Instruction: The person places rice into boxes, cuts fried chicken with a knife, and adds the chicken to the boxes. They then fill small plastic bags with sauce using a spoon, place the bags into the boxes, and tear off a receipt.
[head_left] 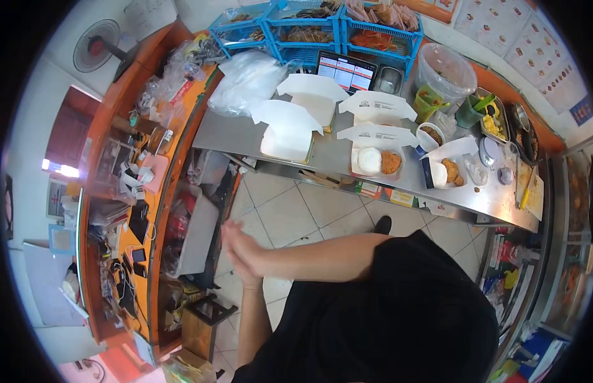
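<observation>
My right hand (237, 246) lies across my left hand (247, 273), and the two press together in front of my body, over the floor. Motion smears the fingers of my right hand. Most of my left hand is hidden behind it, and no object shows between them. On the steel counter (226, 131) stand open white takeaway boxes (287, 142). A nearer box (355, 171) holds a mound of rice (370, 161) and a fried piece (391, 163). Another box (430, 175) to its right also holds rice and fried pieces.
Plastic bags (245, 83), a tablet (345, 72) and blue baskets (303, 32) stand at the counter's back. At right are a clear bucket (446, 67), a tray of yellow food (494, 121) and a yellow-handled knife (527, 193). A cluttered orange shelf (157, 223) runs along the left.
</observation>
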The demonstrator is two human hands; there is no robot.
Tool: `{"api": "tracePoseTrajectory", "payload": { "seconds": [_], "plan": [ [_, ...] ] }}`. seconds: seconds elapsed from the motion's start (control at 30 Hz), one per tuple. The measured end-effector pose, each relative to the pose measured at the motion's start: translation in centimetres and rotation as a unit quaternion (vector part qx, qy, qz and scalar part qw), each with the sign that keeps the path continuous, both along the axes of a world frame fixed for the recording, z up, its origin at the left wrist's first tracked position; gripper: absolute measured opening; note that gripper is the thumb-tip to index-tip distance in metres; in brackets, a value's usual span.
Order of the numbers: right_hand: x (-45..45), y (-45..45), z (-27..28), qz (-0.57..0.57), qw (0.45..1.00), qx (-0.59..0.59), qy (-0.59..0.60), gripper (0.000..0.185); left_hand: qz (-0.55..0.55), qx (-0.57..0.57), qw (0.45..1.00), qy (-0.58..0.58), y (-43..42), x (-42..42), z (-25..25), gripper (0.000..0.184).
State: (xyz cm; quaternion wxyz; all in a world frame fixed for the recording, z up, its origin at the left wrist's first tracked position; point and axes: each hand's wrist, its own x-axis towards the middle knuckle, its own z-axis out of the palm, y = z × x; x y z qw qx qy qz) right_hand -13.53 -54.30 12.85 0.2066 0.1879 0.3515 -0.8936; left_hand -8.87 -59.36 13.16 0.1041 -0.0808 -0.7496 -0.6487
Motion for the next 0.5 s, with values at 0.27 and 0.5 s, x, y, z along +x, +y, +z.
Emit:
{"api": "tracePoseTrajectory", "payload": {
  "seconds": [0.27, 0.5],
  "plan": [
    [0.6, 6.1, 26.6, 0.019, 0.746, -0.023, 0.665, 0.069, -0.206, 0.366, 0.771, -0.479, -10.1, 0.2, -2.6, 0.081],
    [-5.0, 0.8, 2.2, 0.023, 0.61, 0.302, 0.732, 0.064, -0.082, 0.483, 0.837, -0.244, -4.6, -9.0, 7.2, 0.087]
  ]
}}
